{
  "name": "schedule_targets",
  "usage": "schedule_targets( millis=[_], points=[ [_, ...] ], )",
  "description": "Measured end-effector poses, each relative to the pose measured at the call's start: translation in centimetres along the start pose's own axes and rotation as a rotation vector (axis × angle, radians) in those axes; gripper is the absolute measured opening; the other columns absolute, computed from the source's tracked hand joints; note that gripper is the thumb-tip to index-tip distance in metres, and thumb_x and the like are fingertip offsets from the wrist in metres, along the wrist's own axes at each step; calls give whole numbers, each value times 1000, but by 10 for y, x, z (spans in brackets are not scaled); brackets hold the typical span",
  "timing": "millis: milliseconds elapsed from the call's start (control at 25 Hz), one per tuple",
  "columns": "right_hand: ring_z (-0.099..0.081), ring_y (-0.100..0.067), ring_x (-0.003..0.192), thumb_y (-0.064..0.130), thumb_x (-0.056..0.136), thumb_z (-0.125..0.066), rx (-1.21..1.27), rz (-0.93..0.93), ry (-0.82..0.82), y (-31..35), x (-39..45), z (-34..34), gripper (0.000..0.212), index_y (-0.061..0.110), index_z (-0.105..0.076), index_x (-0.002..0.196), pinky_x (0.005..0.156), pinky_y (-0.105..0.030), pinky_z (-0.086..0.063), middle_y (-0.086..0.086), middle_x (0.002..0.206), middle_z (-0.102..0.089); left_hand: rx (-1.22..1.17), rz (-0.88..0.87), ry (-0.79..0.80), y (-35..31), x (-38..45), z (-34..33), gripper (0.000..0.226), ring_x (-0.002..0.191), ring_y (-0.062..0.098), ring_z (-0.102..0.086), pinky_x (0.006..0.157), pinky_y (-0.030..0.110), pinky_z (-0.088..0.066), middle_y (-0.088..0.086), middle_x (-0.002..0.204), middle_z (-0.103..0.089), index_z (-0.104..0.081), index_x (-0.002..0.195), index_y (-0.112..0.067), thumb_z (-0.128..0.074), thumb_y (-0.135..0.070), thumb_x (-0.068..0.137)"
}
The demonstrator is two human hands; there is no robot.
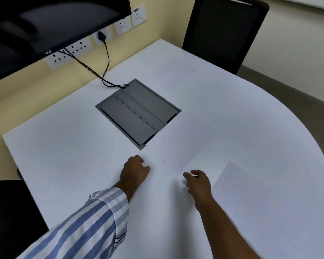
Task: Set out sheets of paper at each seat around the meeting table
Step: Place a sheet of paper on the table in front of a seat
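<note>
So far I can make out one sheet of paper (pixel 176 69) lying faintly at the far seat in front of the black chair (pixel 223 32), and another sheet (pixel 251 186) at the near right edge of the white table (pixel 64 146). Between them, a larger sheet (pixel 185 146) lies beside the grey cable box (pixel 137 113). My right hand (pixel 198 182) has its thumb and fingers curled at that sheet's near corner, seemingly pinching it. My left hand (pixel 134 171) is curled loosely on the table; whether it holds paper I cannot tell. I judge the job partly done: the left side looks unserved.
</note>
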State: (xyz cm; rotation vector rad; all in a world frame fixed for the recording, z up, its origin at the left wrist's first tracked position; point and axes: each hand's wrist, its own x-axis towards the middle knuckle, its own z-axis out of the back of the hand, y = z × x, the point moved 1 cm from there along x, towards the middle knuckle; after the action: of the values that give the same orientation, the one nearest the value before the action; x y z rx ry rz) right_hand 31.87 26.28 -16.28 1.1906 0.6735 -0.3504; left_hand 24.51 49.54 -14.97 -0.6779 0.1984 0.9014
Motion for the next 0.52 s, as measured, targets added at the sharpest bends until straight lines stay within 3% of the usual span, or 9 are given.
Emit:
schedule_targets(
  millis=[160, 360, 520],
  points=[
    [-65, -31, 106, 20, 89, -71, -229, 30, -223, -1, 20, -25, 51, 6, -61, 137, 100, -45, -55, -8, 121, -63, 90, -66, -38, -18, 47, 3, 52, 129, 32, -54, 102, 47, -53, 10, 139, -57, -59, 133, -13, -71, -37, 89],
    [-52, -43, 122, 25, 93, -71, -498, 143, -301, 0, 30, -60, 39, 8, -61, 127, 85, -40, -45, -13, 138, -51, 269, -215, -54, -35, 94, -8, 57, 129, 32, -51, 101, 49, -53, 10, 139, -54, -55, 138, -12, -68, -45, 94],
    [-49, -35, 121, 34, 93, -71, -587, 151, -342, -2, 32, -73, 45, 14, -57, 131, 88, -48, -56, -5, 137, -48, 290, -240, -120, -34, 106, -21, 51, 126, 31, -52, 97, 46, -53, 9, 134, -57, -59, 134, -12, -70, -42, 93]
  ],
)
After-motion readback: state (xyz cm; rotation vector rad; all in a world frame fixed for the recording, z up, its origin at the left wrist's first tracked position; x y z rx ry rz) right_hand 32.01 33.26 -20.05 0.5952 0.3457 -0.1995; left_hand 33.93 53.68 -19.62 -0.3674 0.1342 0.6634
